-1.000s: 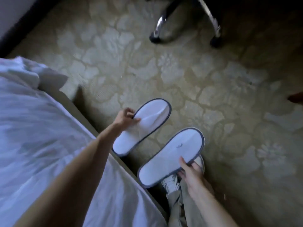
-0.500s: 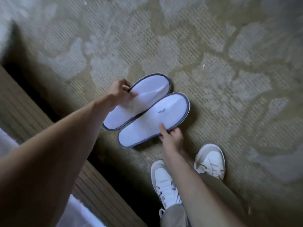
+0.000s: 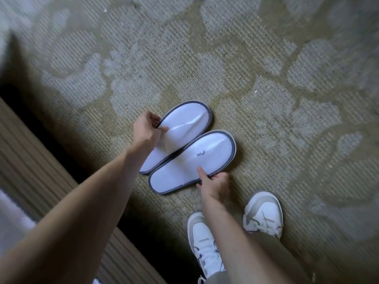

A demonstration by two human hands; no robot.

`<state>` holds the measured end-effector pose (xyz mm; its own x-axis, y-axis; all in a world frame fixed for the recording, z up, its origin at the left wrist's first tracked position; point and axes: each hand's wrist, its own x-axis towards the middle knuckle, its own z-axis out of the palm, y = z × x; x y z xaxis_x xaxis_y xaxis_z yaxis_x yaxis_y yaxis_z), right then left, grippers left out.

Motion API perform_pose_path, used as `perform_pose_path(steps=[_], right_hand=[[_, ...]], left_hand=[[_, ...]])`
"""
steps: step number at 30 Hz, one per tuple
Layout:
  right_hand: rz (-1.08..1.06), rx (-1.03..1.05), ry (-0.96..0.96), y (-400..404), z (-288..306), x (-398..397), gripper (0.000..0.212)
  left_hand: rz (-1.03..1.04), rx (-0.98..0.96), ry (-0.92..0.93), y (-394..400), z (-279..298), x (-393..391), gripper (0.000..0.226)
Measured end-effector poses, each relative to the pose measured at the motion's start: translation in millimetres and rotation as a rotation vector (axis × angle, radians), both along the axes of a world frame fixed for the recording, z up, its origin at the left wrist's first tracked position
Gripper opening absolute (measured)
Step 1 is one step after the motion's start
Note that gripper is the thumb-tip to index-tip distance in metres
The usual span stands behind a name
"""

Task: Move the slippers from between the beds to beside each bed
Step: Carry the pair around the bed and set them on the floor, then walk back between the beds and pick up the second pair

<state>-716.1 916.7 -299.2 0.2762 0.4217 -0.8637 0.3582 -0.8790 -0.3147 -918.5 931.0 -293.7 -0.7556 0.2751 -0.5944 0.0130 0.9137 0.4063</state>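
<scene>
Two white slippers with dark grey rims lie side by side on the patterned carpet, toes pointing up and to the right. My left hand pinches the left edge of the left slipper near its strap. My right hand grips the lower edge of the right slipper, thumb on its insole. The two slippers touch along their inner rims, and both look flat on the floor.
The ribbed brown side of the bed base runs diagonally along the left, with white bedding at the lower left. My two white sneakers stand just below the slippers. Patterned carpet spreads above and to the right.
The slippers came down from in the air by the bed edge to the carpet and were brought together side by side. The view dropped closer to the floor.
</scene>
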Motion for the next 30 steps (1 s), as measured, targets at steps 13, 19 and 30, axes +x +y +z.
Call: perform_pose_path(steps=[13,19,30], right_hand=[[0.425,-0.029,-0.136,14.0,9.9,7.3,0.066],[0.501,-0.225,-0.096,36.2,69.2,36.3,0.078],[0.694,-0.075,0.042,125.3,452.4,122.6,0.015]], left_hand=[[-0.058,-0.011,0.218,-8.1,-7.3,19.5,0.029],[0.049,-0.033,0.025,-18.3,56.8,45.5,0.019],[0.331,0.196,-0.844,-38.1,453.9,138.1,0.016]])
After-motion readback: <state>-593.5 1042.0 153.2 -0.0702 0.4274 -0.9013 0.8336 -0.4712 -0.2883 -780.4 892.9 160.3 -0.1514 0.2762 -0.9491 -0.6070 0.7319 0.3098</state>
